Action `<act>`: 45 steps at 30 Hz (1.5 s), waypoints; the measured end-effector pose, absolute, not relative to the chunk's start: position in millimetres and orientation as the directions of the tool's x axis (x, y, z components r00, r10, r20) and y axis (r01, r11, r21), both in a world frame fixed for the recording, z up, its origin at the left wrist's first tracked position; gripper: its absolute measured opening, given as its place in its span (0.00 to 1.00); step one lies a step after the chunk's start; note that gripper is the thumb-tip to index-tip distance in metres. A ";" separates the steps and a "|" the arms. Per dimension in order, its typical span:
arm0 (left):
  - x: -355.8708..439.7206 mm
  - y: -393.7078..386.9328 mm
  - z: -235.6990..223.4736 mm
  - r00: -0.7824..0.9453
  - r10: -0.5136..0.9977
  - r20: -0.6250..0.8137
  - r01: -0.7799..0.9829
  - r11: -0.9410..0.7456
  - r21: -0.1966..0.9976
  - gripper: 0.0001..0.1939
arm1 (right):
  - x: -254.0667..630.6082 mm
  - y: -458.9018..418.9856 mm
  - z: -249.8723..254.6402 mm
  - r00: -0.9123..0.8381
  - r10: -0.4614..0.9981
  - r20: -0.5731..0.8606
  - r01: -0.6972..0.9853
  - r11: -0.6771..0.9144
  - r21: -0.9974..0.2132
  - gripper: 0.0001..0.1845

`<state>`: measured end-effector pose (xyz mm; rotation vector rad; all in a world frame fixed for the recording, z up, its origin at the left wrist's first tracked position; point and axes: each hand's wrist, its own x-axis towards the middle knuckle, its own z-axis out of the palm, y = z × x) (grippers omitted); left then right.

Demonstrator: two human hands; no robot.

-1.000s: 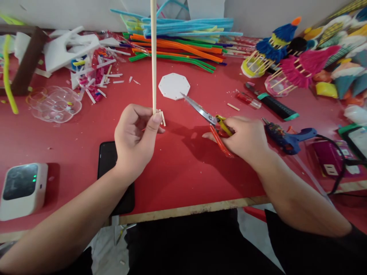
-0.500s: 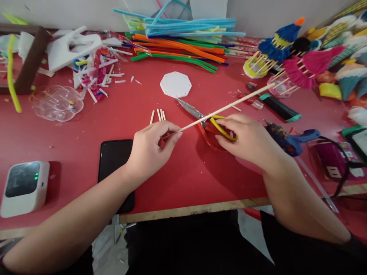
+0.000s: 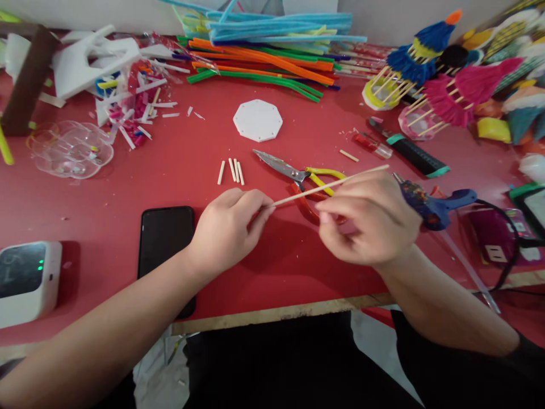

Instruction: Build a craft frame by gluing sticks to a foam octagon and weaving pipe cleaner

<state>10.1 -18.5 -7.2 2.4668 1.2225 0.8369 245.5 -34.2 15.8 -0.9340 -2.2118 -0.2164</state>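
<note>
My left hand (image 3: 232,227) is closed, its thumb and fingertips pinching one end of a thin wooden stick (image 3: 315,192). The stick slants up to the right, and its far end passes across the back of my right hand (image 3: 370,218). Loosely curled, that right hand hovers beside the handles of the scissors (image 3: 293,170) and grips nothing that I can see. Those scissors lie spread on the red table, with one yellow and one red handle. Several short cut stick pieces (image 3: 235,170) lie beyond my left hand, near a white octagonal plate (image 3: 258,120).
A black phone (image 3: 164,236) lies beside my left forearm, and a white device (image 3: 29,278) stands farther left. Pipe cleaners (image 3: 272,57) are piled at the back. At right are a cutter (image 3: 419,154), a blue glue gun (image 3: 443,205) and small blue and pink models (image 3: 455,102).
My right hand has let go of the scissors' yellow handle and risen slightly toward me. The stick's far end has swung lower, over the right hand. My left hand still pinches the stick.
</note>
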 end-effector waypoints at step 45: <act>16.2 -28.1 -5.2 0.690 0.706 0.157 0.696 -0.708 0.125 0.08 | 224.4 -39.2 -11.0 -0.602 0.631 0.489 0.684 0.724 -0.093 0.17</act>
